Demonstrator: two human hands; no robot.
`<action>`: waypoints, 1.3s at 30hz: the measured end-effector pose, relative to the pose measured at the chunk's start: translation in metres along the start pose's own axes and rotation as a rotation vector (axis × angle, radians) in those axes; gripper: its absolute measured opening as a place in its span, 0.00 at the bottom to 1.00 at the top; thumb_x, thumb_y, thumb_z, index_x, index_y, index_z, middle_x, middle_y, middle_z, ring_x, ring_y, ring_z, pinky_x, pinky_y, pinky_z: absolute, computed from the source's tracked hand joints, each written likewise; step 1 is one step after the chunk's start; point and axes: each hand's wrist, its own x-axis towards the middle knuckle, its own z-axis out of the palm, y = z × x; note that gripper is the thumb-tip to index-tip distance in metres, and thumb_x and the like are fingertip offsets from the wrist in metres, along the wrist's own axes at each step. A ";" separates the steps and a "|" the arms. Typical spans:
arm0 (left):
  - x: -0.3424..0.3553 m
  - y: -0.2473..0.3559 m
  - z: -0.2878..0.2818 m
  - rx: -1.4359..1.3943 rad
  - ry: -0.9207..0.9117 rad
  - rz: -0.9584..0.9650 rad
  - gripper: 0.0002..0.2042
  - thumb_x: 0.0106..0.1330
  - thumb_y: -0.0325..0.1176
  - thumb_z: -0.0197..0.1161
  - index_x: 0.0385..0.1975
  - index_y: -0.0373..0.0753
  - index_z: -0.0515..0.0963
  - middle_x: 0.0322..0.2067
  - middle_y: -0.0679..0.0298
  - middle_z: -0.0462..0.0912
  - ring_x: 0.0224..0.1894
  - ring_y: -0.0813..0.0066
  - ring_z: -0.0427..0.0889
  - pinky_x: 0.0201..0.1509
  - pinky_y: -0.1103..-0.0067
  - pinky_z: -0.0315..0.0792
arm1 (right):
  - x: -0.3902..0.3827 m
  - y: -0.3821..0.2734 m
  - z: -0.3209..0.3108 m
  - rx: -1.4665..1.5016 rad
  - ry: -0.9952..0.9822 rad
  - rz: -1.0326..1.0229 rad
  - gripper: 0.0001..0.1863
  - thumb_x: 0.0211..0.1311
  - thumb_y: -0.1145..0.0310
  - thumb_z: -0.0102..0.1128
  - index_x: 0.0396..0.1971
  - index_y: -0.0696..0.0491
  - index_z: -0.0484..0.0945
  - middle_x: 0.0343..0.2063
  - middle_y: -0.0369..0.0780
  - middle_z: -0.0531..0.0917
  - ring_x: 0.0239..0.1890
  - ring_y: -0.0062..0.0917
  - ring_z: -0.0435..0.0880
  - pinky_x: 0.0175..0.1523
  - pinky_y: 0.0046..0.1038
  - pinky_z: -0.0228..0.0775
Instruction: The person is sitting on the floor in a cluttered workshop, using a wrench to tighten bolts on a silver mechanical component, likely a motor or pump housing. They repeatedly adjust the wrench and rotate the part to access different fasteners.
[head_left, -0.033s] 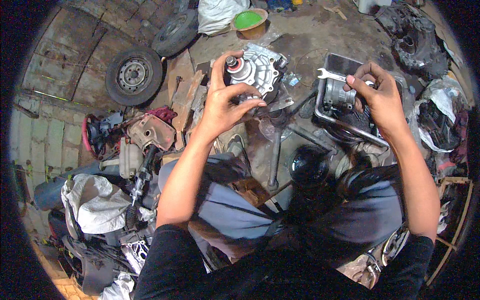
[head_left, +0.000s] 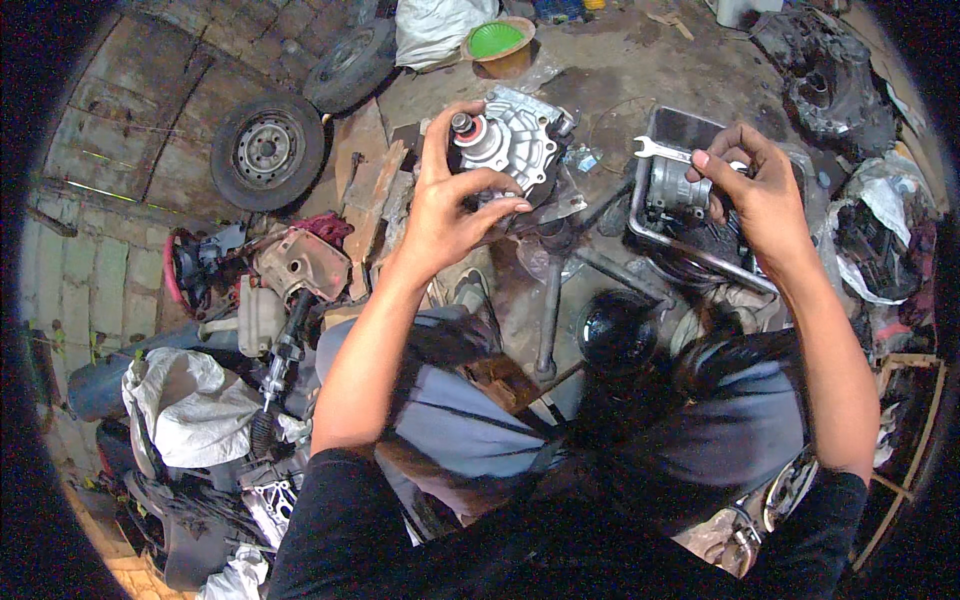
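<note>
My left hand (head_left: pixel 437 215) is curled round the near left side of a silver ribbed metal housing (head_left: pixel 522 148), thumb and index finger bent about it. A short dark shaft end (head_left: pixel 462 123) and a red ring show on that housing. My right hand (head_left: pixel 762 190) pinches an open-end wrench (head_left: pixel 662 151), its jaw pointing left toward the housing. Some of the right fingers are hidden behind the palm. Below the wrench is a grey cylindrical metal part (head_left: pixel 676 192), beside a bent tubular metal bar (head_left: pixel 690 258). Whether the wrench touches that part, I cannot tell.
A metal stand leg (head_left: pixel 549 310) and a black round object (head_left: pixel 618 330) are near my knees. Two wheels (head_left: pixel 252 152) lean at the far left. A green-lined bowl (head_left: pixel 498 42) stands at the back. Scrap parts and white sacks (head_left: pixel 190 405) crowd both sides.
</note>
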 end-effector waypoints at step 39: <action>-0.011 0.013 -0.001 0.058 -0.121 0.046 0.11 0.56 0.25 0.72 0.40 0.37 0.84 0.33 0.58 0.80 0.38 0.57 0.81 0.43 0.65 0.76 | 0.002 0.001 -0.012 -0.054 0.075 -0.013 0.09 0.67 0.65 0.68 0.32 0.52 0.76 0.27 0.35 0.85 0.19 0.11 0.71 0.24 0.17 0.57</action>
